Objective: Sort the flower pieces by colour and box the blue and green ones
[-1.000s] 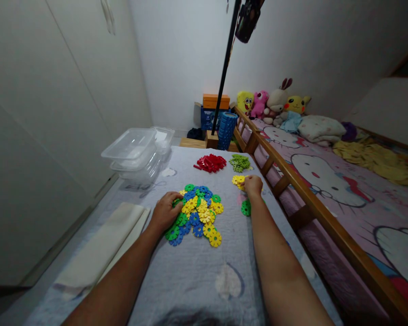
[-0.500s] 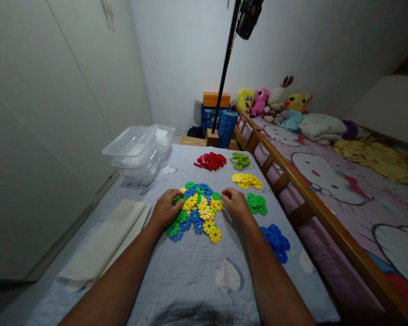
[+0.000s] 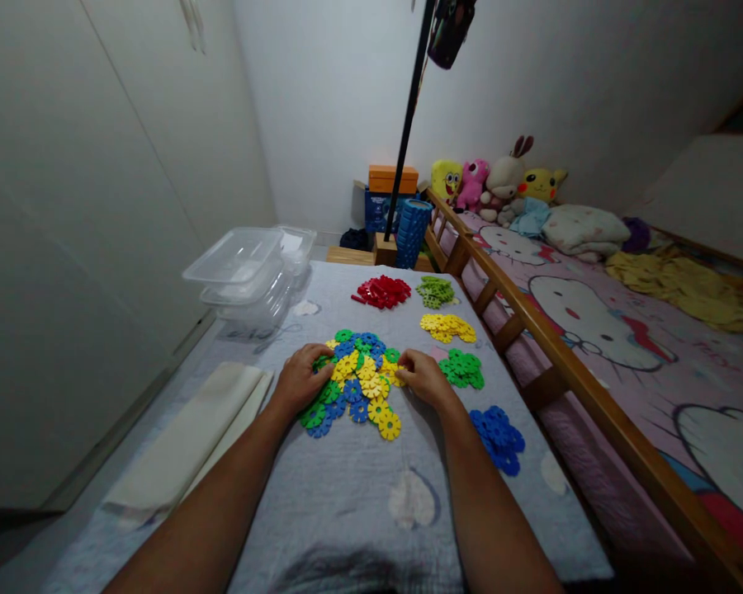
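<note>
Pile of mixed discs (image 3: 352, 389) lay on cloth-covered counter (image 3: 334, 503), between hands. Left hand (image 3: 301, 383) curled at left edge, right hand (image 3: 423, 376) bent at right edge; whether fingers gripped discs, could not tell. Discs looked light, stiff, slick (plastic, probably), best pinched by notched rims.

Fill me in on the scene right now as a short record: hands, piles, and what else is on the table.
Main pile: overlapping notched discs, green, blue and yellow
Left hand: at the pile's left edge; grip unclear
Right hand: fingertips at the pile's right edge; grip unclear
Right side, far to near: yellow pile, green pile, blue pile
Far end: red pieces, light green pieces
Left side: stacked clear containers, folded pale cloth
</note>
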Tool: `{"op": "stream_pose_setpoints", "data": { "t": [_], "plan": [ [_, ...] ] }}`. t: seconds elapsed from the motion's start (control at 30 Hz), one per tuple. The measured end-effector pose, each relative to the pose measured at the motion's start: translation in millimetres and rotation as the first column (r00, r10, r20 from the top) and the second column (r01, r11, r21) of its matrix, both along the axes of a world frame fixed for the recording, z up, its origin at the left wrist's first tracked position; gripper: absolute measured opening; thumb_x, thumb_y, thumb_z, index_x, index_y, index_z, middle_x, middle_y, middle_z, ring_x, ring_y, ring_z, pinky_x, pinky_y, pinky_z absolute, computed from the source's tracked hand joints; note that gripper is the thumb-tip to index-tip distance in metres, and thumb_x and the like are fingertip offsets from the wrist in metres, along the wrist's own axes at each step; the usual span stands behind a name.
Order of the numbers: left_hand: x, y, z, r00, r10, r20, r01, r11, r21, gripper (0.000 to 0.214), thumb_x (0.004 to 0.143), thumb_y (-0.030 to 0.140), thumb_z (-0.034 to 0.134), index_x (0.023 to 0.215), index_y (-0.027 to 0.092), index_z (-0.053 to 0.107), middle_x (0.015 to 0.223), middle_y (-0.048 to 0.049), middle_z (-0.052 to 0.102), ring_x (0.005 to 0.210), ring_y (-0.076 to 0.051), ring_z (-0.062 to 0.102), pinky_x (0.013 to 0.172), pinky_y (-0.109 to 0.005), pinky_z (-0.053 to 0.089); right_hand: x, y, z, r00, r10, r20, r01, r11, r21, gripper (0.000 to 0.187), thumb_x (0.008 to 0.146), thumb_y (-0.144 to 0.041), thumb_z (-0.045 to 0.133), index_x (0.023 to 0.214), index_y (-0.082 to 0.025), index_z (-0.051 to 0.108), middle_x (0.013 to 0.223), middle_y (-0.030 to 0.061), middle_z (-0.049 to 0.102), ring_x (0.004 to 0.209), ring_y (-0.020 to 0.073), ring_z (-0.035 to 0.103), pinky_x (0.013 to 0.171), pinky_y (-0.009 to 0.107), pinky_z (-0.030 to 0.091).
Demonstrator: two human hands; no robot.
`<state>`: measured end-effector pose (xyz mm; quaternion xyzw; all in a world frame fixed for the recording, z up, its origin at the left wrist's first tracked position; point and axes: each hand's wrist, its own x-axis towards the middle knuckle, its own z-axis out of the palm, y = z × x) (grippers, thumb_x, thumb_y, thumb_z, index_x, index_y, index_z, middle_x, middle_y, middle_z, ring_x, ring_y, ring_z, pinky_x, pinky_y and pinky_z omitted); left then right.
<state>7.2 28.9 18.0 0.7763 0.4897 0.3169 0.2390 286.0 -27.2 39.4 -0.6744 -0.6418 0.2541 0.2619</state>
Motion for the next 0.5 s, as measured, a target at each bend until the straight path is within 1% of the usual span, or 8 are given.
{"op": "stream_pose_setpoints", "data": {
  "t": [0.1, 0.17, 0.2, 0.27, 0.37, 0.43, 0.5],
  "plan": [
    [0, 0, -1.0, 1.0, 0.005, -0.008, -0.005, 1.0, -0.003, 0.028, 0.08, 0.038, 0.054, 0.099, 0.023, 0.068, 0.113, -0.0073, 0.07, 0.109, -0.027, 0.063, 0.102, -0.043, 0.047, 9, 0, 3.7, 0.995, 0.017, -0.093, -0.015, 0.999, 0.028, 0.006, 0.074, -0.018, 0.057, 0.078, -0.019, 0.062, 0.069, -0.0034, 0.059, 0.067, 0.0139, 0.054, 0.061, 0.024, 0.036],
    [0, 0, -1.3, 1.0, 0.009, -0.015, -0.009, 1.0, -0.006, 0.029, 0.08, 0.039, 0.054, 0.099, 0.023, 0.068, 0.112, -0.0074, 0.07, 0.11, -0.027, 0.063, 0.102, -0.043, 0.047, 19, 0, 6.8, 0.991, -0.009, -0.135, 0.018, 0.998, 0.065, 0.007, 0.074, -0.023, 0.057, 0.076, -0.019, 0.062, 0.068, -0.0029, 0.059, 0.066, 0.0144, 0.054, 0.061, 0.025, 0.037],
    [0, 0, -1.5, 1.0, 0.009, -0.018, -0.009, 1.0, -0.007, 0.029, 0.08, 0.039, 0.054, 0.099, 0.023, 0.068, 0.112, -0.0074, 0.069, 0.11, -0.027, 0.063, 0.102, -0.043, 0.047, 25, 0, 8.1, 0.988, -0.04, -0.151, 0.054, 0.995, 0.089, 0.008, 0.073, -0.025, 0.057, 0.076, -0.019, 0.062, 0.068, -0.0025, 0.059, 0.066, 0.0148, 0.054, 0.062, 0.025, 0.038],
    [0, 1, -2.4, 1.0, 0.005, -0.022, -0.006, 1.0, -0.006, 0.029, 0.081, 0.039, 0.053, 0.1, 0.023, 0.068, 0.112, -0.0074, 0.069, 0.11, -0.027, 0.063, 0.102, -0.043, 0.047, 37, 2, 9.8, 0.974, -0.143, -0.174, 0.169, 0.974, 0.149, 0.011, 0.072, -0.028, 0.057, 0.078, -0.019, 0.062, 0.072, -0.001, 0.062, 0.068, 0.0159, 0.055, 0.065, 0.026, 0.042],
    [0, 2, -4.6, 1.0, 0.006, -0.022, -0.006, 1.0, -0.001, 0.03, 0.081, 0.04, 0.053, 0.1, 0.023, 0.068, 0.113, -0.0074, 0.069, 0.11, -0.027, 0.063, 0.101, -0.042, 0.047, 56, 8, 11.3, 0.932, -0.312, -0.186, 0.349, 0.912, 0.216, 0.015, 0.069, -0.029, 0.058, 0.079, -0.019, 0.061, 0.077, 0.0021, 0.065, 0.071, 0.0175, 0.058, 0.068, 0.028, 0.046],
    [-1, 3, -6.0, 1.0, 0.008, -0.017, -0.008, 1.0, 0.006, 0.029, 0.08, 0.039, 0.054, 0.1, 0.023, 0.068, 0.113, -0.0071, 0.069, 0.11, -0.027, 0.063, 0.101, -0.042, 0.047, 69, 16, 13.2, 0.908, -0.383, -0.171, 0.416, 0.878, 0.236, 0.015, 0.068, -0.027, 0.056, 0.079, -0.018, 0.062, 0.076, 0.0029, 0.066, 0.071, 0.0179, 0.059, 0.068, 0.028, 0.047],
    [-1, 4, -6.9, 1.0, 0.006, -0.015, -0.005, 1.0, 0.012, 0.029, 0.08, 0.039, 0.054, 0.1, 0.023, 0.068, 0.113, -0.0068, 0.069, 0.111, -0.026, 0.063, 0.101, -0.041, 0.047, 82, 28, 16.4, 0.885, -0.445, -0.14, 0.466, 0.855, 0.229, 0.017, 0.069, -0.023, 0.054, 0.082, -0.018, 0.063, 0.076, 0.0025, 0.066, 0.07, 0.0173, 0.06, 0.066, 0.027, 0.048]
  ]
}}
